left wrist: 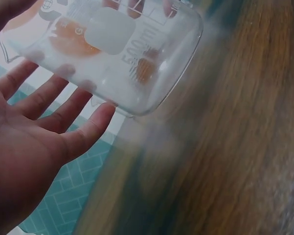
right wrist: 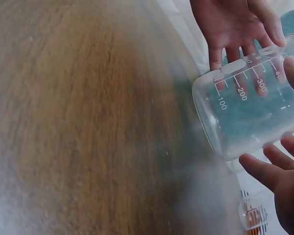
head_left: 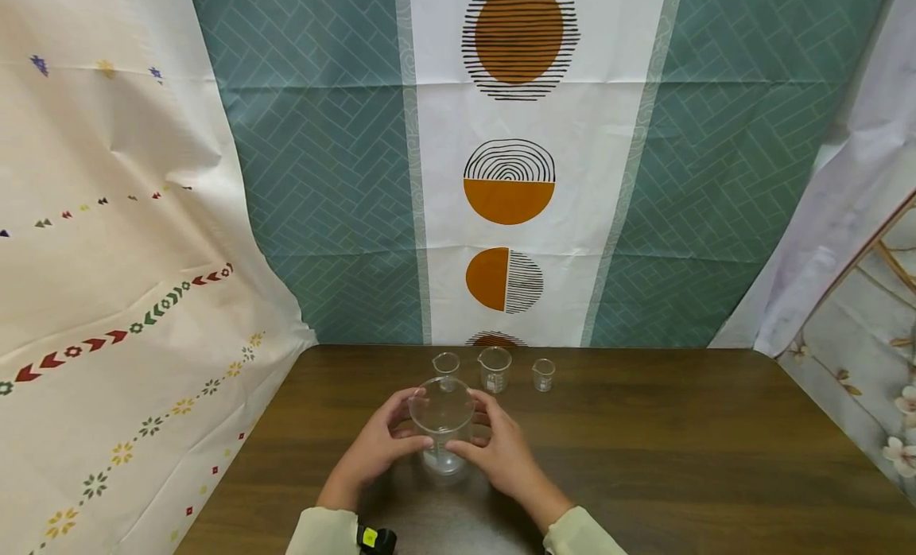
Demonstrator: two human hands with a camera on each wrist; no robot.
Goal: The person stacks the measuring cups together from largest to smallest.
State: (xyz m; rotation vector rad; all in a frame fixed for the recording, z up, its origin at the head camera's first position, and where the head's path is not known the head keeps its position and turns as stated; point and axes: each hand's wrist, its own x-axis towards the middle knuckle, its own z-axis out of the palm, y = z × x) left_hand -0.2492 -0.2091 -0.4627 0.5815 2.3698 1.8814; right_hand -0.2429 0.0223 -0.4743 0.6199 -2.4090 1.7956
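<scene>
Grasping large cylindrical clear-glass beaker (head_left: 444,426) with left hand (head_left: 385,440) and right hand (head_left: 501,448), partly obscuring leftmost small clear-glass beaker (head_left: 446,366), far side.

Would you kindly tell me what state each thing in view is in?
500 ml glass beaker: upright, held, seemingly empty.
Left hand: gripping that beaker.
Right hand: gripping that beaker.
Left small beaker: upright, partly hidden.
Middle small beaker: upright, seemingly empty.
Right small beaker: upright, seemingly empty.
Teal-and-white cloth: hanging, creased.
Cream cloth: hanging, creased.
</scene>
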